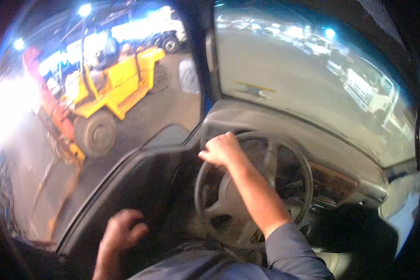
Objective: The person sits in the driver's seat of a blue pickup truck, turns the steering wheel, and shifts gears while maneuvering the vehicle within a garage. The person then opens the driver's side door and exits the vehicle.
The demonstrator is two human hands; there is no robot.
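In the head view my right hand [222,149] is closed on the upper left rim of a large steering wheel [308,182], with that forearm stretched across the wheel's hub. My left hand [126,229] is apart from the wheel, low beside the dark door panel [150,189]; its fingers are loosely curled with a gap to the thumb, and nothing shows in it. Behind the wheel lies a dashboard [266,120] with a brown centre panel [332,182]. Part of the instrument area is hidden by the wheel and my arm.
Beyond the left side window stands a yellow wheeled loading machine [122,77] with a red arm [61,119]. A side mirror [189,76] is near the dark windshield pillar [199,52]. Parked trucks, one white [365,87], stand past the windshield under bright lights.
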